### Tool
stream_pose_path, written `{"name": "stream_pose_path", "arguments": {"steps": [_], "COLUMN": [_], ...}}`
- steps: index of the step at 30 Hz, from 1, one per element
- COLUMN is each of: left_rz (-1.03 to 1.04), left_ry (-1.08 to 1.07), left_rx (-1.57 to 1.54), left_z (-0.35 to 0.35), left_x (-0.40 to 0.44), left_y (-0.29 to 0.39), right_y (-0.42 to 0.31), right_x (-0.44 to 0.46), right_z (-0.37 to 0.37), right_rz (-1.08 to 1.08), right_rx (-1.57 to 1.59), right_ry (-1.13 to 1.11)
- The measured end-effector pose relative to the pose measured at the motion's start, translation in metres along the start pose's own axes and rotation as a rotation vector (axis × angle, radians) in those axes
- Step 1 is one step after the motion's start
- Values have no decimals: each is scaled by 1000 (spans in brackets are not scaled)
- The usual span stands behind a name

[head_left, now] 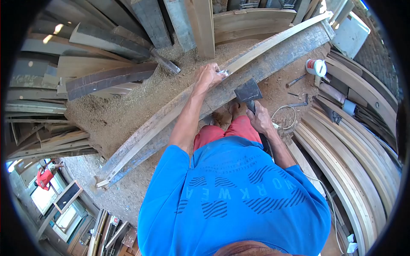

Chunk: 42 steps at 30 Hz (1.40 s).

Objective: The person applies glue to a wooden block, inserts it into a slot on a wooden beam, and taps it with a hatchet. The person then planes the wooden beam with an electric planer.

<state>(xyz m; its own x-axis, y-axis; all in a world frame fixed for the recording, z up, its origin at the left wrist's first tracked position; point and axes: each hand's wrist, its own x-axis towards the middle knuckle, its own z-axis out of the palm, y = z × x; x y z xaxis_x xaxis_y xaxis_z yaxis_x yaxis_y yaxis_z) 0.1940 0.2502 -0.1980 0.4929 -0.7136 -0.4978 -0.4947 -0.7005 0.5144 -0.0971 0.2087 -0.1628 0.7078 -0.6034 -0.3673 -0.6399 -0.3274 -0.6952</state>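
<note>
My right hand is wrapped round the handle of a mallet with a dark, blocky head. The mallet head is just in front of my body, near the edge of a long beam. Along that beam lies a long, narrow, pale wooden strip, gently curved. My left hand rests at the strip, its fingers closed on something small and whitish. The fingers cover most of that thing, so its kind does not show.
Sawdust and shavings cover the ground. Curved boards are stacked on the right, planks on the left. A white tub, a loose tool and a cable lie to the right. Another person is far left.
</note>
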Motion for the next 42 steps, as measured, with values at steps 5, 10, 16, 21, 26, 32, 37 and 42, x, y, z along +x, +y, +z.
{"name": "stream_pose_path", "arguments": {"steps": [5,10,16,21,26,32,37,42], "left_rz": [6,-68,-11,3,55,57,71,105], "left_ry": [-92,72,239,362,439,429,512,478], "left_rx": [10,-164,-138,-234,-278,-159,-179,-194], "left_z": [13,-2,-2,18,38,30,33,36], "left_x": [35,19,-74,-106,-101,-100,-100,-99], "left_y": [-9,-19,-91,-89,-102,-92,-89,-94], "right_y": [4,-4,-36,-64,-92,-82,-96,-91], "right_x": [7,18,43,61,55,75,64,60], "right_z": [-9,-14,-4,19,33,46,29,32], "right_rz": [-15,1,-86,-187,-361,-186,-186,-230], "right_rx": [5,-1,-79,-185,-185,-344,-307,-290], "right_ry": [-7,-39,-42,-67,16,-142,-72,15]}}
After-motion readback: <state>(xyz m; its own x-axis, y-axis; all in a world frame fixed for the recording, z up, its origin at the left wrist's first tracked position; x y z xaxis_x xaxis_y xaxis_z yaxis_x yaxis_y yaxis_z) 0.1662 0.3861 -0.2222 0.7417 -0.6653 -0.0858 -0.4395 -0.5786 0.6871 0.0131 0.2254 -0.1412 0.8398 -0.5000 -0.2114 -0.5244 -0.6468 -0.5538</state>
